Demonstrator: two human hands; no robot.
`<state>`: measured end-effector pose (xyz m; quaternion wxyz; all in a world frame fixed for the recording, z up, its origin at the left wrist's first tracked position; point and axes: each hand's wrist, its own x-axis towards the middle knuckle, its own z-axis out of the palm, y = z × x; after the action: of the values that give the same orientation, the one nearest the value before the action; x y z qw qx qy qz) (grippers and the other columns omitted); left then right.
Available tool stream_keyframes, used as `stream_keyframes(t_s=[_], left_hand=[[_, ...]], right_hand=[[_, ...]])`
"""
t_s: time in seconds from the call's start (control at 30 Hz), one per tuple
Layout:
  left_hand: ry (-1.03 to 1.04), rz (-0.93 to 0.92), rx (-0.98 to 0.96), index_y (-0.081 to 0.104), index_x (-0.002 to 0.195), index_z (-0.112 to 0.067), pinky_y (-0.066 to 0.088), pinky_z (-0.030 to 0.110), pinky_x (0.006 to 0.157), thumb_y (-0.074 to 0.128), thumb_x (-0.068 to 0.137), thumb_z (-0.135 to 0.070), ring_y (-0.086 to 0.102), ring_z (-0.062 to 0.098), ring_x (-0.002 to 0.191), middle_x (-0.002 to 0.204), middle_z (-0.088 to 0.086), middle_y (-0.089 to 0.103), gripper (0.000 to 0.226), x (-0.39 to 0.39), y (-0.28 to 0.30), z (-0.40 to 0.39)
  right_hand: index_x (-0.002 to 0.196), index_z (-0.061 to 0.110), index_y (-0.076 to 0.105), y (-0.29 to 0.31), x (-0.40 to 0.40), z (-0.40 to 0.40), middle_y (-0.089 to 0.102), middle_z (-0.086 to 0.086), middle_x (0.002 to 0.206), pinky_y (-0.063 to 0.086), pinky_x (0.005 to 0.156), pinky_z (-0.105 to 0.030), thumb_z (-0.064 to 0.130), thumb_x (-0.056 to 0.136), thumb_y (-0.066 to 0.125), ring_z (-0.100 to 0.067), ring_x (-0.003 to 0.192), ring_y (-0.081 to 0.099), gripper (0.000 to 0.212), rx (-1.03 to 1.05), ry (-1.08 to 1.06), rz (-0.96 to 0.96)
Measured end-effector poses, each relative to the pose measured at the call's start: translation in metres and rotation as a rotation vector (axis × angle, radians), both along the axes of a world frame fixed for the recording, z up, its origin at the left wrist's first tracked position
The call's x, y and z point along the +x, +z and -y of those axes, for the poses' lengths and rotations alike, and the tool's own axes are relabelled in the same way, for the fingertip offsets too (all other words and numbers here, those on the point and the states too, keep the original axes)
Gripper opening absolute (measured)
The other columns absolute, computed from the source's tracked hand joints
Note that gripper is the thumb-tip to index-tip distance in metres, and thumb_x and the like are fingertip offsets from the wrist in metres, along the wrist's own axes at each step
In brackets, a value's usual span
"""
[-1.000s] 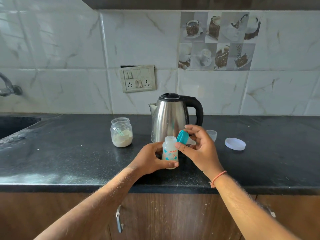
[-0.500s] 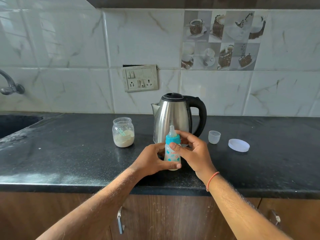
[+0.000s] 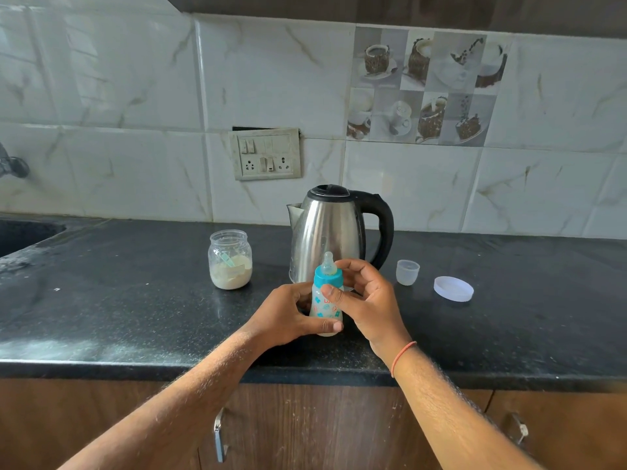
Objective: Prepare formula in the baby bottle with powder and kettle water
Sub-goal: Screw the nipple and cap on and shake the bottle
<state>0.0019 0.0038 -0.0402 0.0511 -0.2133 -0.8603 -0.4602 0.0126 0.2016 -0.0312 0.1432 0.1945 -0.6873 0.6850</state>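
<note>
We hold the baby bottle point(image 3: 326, 308) upright on the black counter point(image 3: 135, 300), our left hand point(image 3: 288, 315) wrapped around its lower body and our right hand point(image 3: 368, 300) pinching its teal collar. Just behind it stands the kettle point(image 3: 330, 228). The powder jar point(image 3: 230, 259) sits to the left; a small clear cap point(image 3: 407, 272) and a round lid point(image 3: 453, 288) lie to the right.
</note>
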Motion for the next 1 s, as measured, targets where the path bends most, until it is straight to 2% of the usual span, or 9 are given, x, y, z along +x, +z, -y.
stream_keyframes(t_s=[0.13, 0.3, 0.47, 0.53, 0.8, 0.87, 1.0], left_hand=[[0.003, -0.002, -0.021, 0.073, 0.129, -0.032, 0.063, 0.022, 0.094, 0.095, 0.079, -0.047, 0.077, -0.001, 0.104, 0.114, -0.017, 0.082, 0.056, 0.0005, 0.0001, 0.0005], [0.009, 0.0, -0.028, 0.074, 0.129, -0.031, 0.062, 0.02, 0.092, 0.096, 0.078, -0.048, 0.077, -0.002, 0.103, 0.113, -0.018, 0.081, 0.058, -0.0001, 0.0001, 0.0003], [0.01, 0.007, -0.022, 0.073, 0.13, -0.03, 0.063, 0.022, 0.095, 0.095, 0.078, -0.049, 0.077, -0.003, 0.104, 0.115, -0.017, 0.081, 0.06, -0.0007, 0.0003, 0.0005], [0.01, 0.01, -0.022, 0.073, 0.13, -0.03, 0.063, 0.023, 0.096, 0.095, 0.079, -0.049, 0.077, -0.001, 0.104, 0.116, -0.016, 0.081, 0.058, -0.0007, 0.0007, 0.0002], [-0.002, 0.025, -0.027, 0.07, 0.119, -0.042, 0.059, 0.011, 0.086, 0.094, 0.081, -0.045, 0.075, -0.008, 0.102, 0.109, -0.021, 0.079, 0.045, 0.0005, 0.0021, -0.0005], [0.002, 0.018, -0.024, 0.071, 0.119, -0.04, 0.06, 0.013, 0.087, 0.094, 0.08, -0.045, 0.076, -0.007, 0.101, 0.109, -0.02, 0.08, 0.046, 0.0005, 0.0021, -0.0009], [0.01, 0.002, -0.027, 0.074, 0.125, -0.033, 0.061, 0.017, 0.09, 0.095, 0.08, -0.045, 0.077, -0.004, 0.102, 0.112, -0.018, 0.081, 0.051, 0.0007, 0.0009, -0.0006]], right_hand=[[0.119, 0.027, 0.071, 0.0012, 0.0004, 0.002, 0.077, 0.024, 0.116, 0.061, 0.089, -0.02, 0.02, 0.086, 0.089, -0.002, 0.117, 0.071, 0.038, -0.012, -0.014, 0.008], [0.118, 0.025, 0.071, 0.0013, 0.0013, 0.0026, 0.078, 0.022, 0.117, 0.062, 0.089, -0.022, 0.039, 0.074, 0.088, -0.006, 0.119, 0.072, 0.049, -0.03, -0.017, -0.026], [0.119, 0.02, 0.072, 0.0011, -0.0003, 0.0015, 0.08, 0.015, 0.119, 0.063, 0.095, -0.031, 0.034, 0.075, 0.088, -0.011, 0.12, 0.073, 0.049, -0.062, 0.034, 0.006], [0.12, 0.019, 0.071, 0.0025, -0.0003, 0.0014, 0.08, 0.013, 0.119, 0.063, 0.094, -0.03, 0.03, 0.077, 0.087, -0.012, 0.12, 0.073, 0.047, -0.077, 0.055, 0.018], [0.122, 0.018, 0.07, 0.0016, -0.0022, 0.001, 0.079, 0.011, 0.12, 0.063, 0.092, -0.029, 0.017, 0.089, 0.084, -0.013, 0.121, 0.072, 0.035, -0.101, 0.077, 0.033], [0.12, 0.018, 0.071, 0.0002, -0.0029, 0.0005, 0.08, 0.012, 0.118, 0.063, 0.094, -0.032, 0.013, 0.09, 0.085, -0.011, 0.119, 0.073, 0.034, -0.081, 0.06, 0.031], [0.114, 0.02, 0.071, -0.0023, -0.0038, 0.0002, 0.079, 0.016, 0.114, 0.064, 0.093, -0.033, 0.018, 0.085, 0.09, -0.009, 0.117, 0.072, 0.035, -0.054, 0.001, 0.027]])
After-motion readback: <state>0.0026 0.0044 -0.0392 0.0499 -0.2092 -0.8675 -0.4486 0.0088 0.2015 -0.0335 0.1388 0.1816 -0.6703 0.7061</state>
